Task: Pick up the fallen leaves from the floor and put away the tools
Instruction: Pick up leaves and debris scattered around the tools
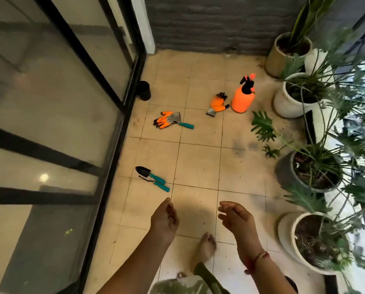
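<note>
Teal-handled trowel and hand fork lie side by side on the tiled floor, handles angled back toward the nearer left hand; the right hand is farther, both hands empty, fingers loosely curled.

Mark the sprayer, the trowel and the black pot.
sprayer (242, 100), head view, orange body.
trowel (144, 171), head view, black blade.
black pot (144, 91), head view, side wall.
</note>
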Demonstrator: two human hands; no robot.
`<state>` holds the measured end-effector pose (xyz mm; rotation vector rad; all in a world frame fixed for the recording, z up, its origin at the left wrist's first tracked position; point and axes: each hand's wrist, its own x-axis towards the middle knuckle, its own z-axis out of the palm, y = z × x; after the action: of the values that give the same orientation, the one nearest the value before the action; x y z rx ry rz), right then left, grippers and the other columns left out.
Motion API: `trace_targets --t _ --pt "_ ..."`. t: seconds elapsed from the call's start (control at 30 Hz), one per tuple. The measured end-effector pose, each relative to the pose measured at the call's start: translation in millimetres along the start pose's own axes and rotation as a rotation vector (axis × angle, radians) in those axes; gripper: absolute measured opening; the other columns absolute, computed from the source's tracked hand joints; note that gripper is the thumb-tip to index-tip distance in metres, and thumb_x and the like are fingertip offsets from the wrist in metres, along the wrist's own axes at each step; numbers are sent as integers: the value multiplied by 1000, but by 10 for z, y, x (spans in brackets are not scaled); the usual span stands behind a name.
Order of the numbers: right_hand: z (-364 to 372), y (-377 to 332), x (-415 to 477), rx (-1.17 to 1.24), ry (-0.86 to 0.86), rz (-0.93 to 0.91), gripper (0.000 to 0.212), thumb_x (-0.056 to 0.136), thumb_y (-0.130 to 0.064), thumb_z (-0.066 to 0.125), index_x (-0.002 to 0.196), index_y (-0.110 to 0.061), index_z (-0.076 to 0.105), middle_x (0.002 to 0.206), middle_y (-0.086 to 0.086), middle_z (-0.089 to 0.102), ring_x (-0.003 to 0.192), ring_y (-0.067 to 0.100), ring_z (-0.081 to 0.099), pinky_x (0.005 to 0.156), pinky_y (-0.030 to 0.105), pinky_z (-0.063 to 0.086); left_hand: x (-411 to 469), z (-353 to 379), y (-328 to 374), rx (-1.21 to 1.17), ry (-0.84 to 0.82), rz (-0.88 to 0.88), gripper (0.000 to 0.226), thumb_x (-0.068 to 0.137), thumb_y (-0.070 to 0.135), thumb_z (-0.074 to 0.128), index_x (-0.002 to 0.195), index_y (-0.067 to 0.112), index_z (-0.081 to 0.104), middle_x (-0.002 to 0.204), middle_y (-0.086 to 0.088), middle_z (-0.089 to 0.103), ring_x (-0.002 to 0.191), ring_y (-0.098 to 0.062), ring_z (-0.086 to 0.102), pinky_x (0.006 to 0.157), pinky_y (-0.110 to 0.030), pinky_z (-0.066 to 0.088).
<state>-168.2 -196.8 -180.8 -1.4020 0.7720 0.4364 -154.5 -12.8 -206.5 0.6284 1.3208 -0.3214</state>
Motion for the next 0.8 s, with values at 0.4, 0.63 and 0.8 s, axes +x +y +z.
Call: trace_targets --t 0.4,0.63,0.8 --pt "160 -361 253 182 183 45 21 96 -7 46 99 -8 67 101 11 68 94 26 64 87 36 47 71 448 633 133 37 34 17 90 19 63 75 12 60 53 3 57 48 -6 50 52 -18 37" --pt "892 -329 327 340 265 149 21 97 -6 44 100 -9 65 103 11 66 96 27 61 81 34 46 351 445 1182 227 65 -50 15 90 18 63 77 11 60 59 2 56 53 -7 46 55 -19 33" --pt "1499 -331 361 364 229 179 21 98 -12 43 104 -12 64 108 9 66 103 27 61 85 35 47 434 447 1658 263 0 -40 14 91 18 61 80 11 58 69 1 51 58 -7 43 57 -19 31"
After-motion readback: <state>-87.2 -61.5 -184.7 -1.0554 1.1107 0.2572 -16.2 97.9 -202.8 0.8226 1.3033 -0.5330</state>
